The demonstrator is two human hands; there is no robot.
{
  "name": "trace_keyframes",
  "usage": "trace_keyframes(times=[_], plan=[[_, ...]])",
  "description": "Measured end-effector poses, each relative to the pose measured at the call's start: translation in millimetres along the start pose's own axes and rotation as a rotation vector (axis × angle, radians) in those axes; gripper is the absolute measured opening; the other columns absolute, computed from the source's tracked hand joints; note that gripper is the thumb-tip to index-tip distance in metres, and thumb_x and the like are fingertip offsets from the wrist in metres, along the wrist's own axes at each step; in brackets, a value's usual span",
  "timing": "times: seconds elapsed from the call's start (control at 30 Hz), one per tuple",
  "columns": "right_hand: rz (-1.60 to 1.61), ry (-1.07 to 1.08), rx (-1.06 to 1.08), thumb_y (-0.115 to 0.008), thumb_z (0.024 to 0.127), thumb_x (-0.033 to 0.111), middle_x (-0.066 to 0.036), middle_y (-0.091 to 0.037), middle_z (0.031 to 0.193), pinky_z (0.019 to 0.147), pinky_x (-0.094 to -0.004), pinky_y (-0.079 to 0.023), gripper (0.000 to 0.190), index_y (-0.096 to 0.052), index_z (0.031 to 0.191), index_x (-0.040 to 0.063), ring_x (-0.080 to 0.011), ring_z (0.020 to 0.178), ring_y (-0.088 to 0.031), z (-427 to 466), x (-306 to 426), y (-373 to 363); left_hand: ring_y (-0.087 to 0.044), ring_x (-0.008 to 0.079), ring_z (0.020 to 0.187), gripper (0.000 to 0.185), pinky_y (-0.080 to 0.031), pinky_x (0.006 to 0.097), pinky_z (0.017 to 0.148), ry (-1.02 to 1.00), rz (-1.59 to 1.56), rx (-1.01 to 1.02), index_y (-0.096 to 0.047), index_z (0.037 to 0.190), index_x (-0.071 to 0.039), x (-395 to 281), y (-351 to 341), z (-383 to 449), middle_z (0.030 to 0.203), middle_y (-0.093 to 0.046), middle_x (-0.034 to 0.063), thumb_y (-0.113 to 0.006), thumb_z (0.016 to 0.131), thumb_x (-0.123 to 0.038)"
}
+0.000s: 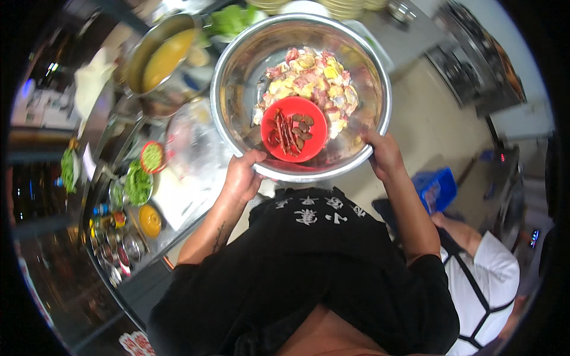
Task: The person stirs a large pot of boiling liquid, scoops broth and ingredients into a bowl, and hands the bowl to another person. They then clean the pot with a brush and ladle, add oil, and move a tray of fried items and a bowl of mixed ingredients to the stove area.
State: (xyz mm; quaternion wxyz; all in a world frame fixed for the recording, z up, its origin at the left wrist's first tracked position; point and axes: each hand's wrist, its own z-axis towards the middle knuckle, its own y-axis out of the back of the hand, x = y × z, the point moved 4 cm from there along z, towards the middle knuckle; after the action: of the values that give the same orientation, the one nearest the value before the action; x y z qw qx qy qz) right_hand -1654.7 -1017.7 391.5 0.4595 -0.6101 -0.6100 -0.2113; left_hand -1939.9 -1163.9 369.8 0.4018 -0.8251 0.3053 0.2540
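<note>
Both hands hold a large stainless steel bowl in front of the body. My left hand grips its near left rim, thumb on top. On the near right rim, my right hand is closed with its thumb over the edge. Inside lie raw chopped meat pieces with yellow skin or fat, which look like poultry. A small red bowl rests in the near part of the steel bowl, beside the meat. It contains dried red chillies and several brown dried pods or spices.
Left, a counter carries a white cutting board, a clear plastic bag, a steel pot of yellow liquid, bowls of greens and seasoning containers. Stacked plates stand beyond. A co-worker is at right near a blue basket.
</note>
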Motion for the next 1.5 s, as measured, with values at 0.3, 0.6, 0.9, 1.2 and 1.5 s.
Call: trace_keyframes(times=[0.3,0.6,0.9,1.2,1.5], plan=[[-0.963,0.831,-0.36,-0.068,0.082,0.016,-0.017,-0.063,0.107,0.097,-0.044,-0.043,0.037,-0.059,0.115,0.002,-0.0386,0.107,-0.056,6,124,175,-0.068,0.0347,0.069,0.022,-0.059,0.0483,0.056,0.097,0.172,0.086,-0.055,0.102,0.01,87,-186,117,0.086,-0.066,0.0215,-0.055,0.086,-0.004],[-1.465,0.802,0.107,-0.074,0.074,0.019,-0.013,-0.06,0.108,0.096,-0.0451,-0.044,0.034,-0.064,0.105,0.009,-0.0318,0.106,-0.057,243,43,132,-0.064,0.0288,0.061,0.015,-0.057,0.0427,0.053,0.228,0.457,0.142,-0.057,0.096,0.007,72,-214,321,0.082,-0.064,0.0146,-0.055,0.086,-0.004],[-1.526,0.705,-0.04,-0.07,0.079,0.03,-0.011,-0.059,0.106,0.09,-0.0431,-0.044,0.025,-0.068,0.099,0.013,-0.0298,0.105,-0.056,349,78,191,-0.068,0.031,0.068,0.011,-0.06,0.0455,0.058,0.271,0.517,0.298,-0.057,0.091,0.007,64,-304,451,0.081,-0.064,0.0159,-0.051,0.089,-0.002],[-1.367,0.698,-0.06,-0.066,0.082,0.033,-0.011,-0.061,0.105,0.093,-0.0437,-0.044,0.025,-0.073,0.098,0.015,-0.0304,0.105,-0.057,452,279,369,-0.069,0.0361,0.075,0.017,-0.061,0.0489,0.064,0.367,0.562,0.391,-0.059,0.093,0.009,67,-563,607,0.084,-0.066,0.0195,-0.051,0.09,-0.005],[-1.279,0.696,0.123,-0.057,0.084,0.033,-0.018,-0.068,0.09,0.071,-0.0516,-0.054,0.03,-0.069,0.09,0.007,-0.0396,0.079,-0.068,538,358,526,-0.068,0.0356,0.074,0.013,-0.06,0.0473,0.067,0.458,0.676,0.428,-0.056,0.091,0.004,126,-722,710,0.084,-0.065,0.0184,-0.054,0.089,-0.01]])
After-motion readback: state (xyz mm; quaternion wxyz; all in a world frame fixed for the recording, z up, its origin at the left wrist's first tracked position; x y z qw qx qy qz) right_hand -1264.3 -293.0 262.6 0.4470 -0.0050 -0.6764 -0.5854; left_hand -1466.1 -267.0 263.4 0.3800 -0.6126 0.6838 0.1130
